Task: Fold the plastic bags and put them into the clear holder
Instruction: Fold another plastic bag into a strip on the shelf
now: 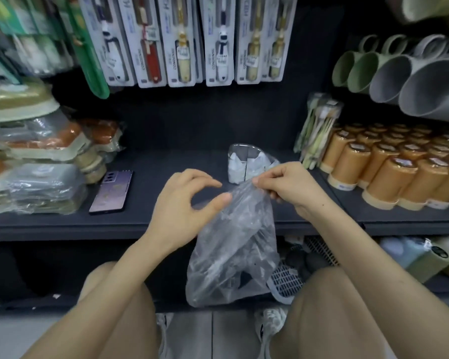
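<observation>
Bag (233, 250), clear and crumpled, hangs from the right hand (290, 185), which pinches its top edge between thumb and curled fingers just in front of the shelf (166, 161). The bag's body droops below the shelf edge, between the person's bare knees. The left hand (182, 203) is beside it with fingers loosely curved and parted; its thumb tip meets the bag's upper left edge, but the hand grasps nothing. Behind the hands, on the dark shelf, stands the holder (237, 161), upright, with folded white bags inside it; the right hand's knuckles partly hide its lower right side. A phone (112, 191) lies flat on the shelf to the left, near stacked wrapped packs. Rows of orange cups (381, 174) fill the right of the shelf, with grey and green mugs (412, 79) on their sides above them.
</observation>
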